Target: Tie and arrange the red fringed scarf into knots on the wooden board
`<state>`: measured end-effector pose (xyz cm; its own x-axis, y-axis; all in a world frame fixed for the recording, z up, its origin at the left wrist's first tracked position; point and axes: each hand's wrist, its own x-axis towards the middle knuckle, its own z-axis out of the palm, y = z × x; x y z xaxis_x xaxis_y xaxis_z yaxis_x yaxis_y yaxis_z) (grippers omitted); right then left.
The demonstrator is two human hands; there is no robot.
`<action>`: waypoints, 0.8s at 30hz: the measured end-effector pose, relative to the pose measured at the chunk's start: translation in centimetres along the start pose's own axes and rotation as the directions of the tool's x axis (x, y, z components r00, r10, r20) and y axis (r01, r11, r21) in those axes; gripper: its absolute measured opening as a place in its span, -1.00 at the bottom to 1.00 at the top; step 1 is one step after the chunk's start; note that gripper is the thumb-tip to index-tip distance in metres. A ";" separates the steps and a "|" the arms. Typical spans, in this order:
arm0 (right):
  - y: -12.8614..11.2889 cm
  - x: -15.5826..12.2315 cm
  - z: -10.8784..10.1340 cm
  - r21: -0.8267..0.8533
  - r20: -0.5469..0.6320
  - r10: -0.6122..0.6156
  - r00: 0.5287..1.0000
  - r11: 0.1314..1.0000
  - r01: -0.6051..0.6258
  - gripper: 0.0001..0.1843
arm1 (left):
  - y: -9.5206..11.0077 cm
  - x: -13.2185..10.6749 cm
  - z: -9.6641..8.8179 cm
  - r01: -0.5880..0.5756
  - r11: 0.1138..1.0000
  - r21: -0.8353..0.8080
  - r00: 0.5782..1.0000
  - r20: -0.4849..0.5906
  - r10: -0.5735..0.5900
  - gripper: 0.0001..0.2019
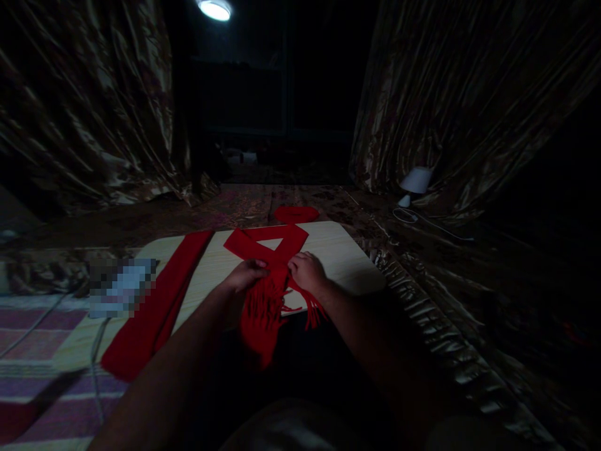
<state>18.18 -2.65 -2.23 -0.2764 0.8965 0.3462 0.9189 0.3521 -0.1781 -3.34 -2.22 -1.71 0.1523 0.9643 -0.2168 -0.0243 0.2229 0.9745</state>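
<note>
A red fringed scarf [280, 255] lies on a pale wooden board [342, 250], looped at the far side with its two ends crossed toward me. My left hand [248, 274] is closed on the scarf's left edge, just above the fringe. On the opposite edge, my right hand [305, 269] pinches the cloth with bent fingers. The fringe hangs over the board's near edge. To the left, a long folded red cloth [154, 307] lies slantwise across the board. Dim light hides the fingertips in part.
Beyond the board rests another red folded piece [297, 214]. A blurred-out flat object [123, 288] with a cable sits at left, near a striped cloth [32, 338]. A small white lamp [417, 180] stands at right by patterned curtains [422, 94].
</note>
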 end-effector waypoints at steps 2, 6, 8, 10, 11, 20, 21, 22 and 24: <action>0.0 -0.2 0.0 -0.010 -0.005 0.004 1.000 1.000 -0.004 -0.75 | 0.0 -0.6 -0.1 0.037 0.997 0.071 0.999 0.030 -0.039 -0.63; 0.0 -0.3 0.1 -0.011 -0.013 -0.002 1.000 1.000 0.002 -0.75 | 0.2 -2.5 -0.4 0.110 0.991 0.081 0.967 0.220 -0.126 -0.73; 0.1 -0.3 0.2 -0.007 -0.024 -0.014 1.000 1.000 0.014 -0.75 | 0.2 -3.6 -0.5 0.138 0.990 0.038 0.944 0.298 -0.143 -0.74; 0.1 -0.3 0.2 -0.008 -0.040 -0.022 0.999 1.000 0.021 -0.73 | 0.1 -4.4 -0.6 0.184 0.983 -0.010 0.931 0.321 -0.171 -0.74; 0.1 -0.3 0.3 -0.009 -0.047 -0.025 0.999 1.000 0.025 -0.73 | 0.1 -4.8 -0.7 0.223 0.974 -0.028 0.925 0.322 -0.203 -0.74; 0.2 -0.2 0.4 0.003 -0.061 -0.018 0.998 1.000 0.018 -0.73 | 2.0 -6.0 -4.1 0.238 0.970 0.046 0.942 0.233 -0.242 -0.52; 0.3 -0.2 0.4 0.003 -0.065 -0.019 0.998 1.000 0.019 -0.73 | 2.6 -6.1 -4.6 0.230 0.971 0.070 0.946 0.217 -0.240 -0.49; 0.3 -0.2 0.4 0.003 -0.069 -0.020 0.997 1.000 0.021 -0.73 | 3.2 -6.1 -5.1 0.224 0.969 0.101 0.951 0.196 -0.240 -0.48; 0.3 -0.2 0.4 0.006 -0.069 -0.023 0.997 1.000 0.023 -0.74 | 4.2 -6.0 -6.1 0.200 0.965 0.172 0.961 0.158 -0.227 -0.47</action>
<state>18.37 -2.60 -2.75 -0.2770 0.8675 0.4131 0.9105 0.3744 -0.1757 -10.37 -6.17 3.34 0.3084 0.8532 -0.4206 0.1769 0.3830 0.9066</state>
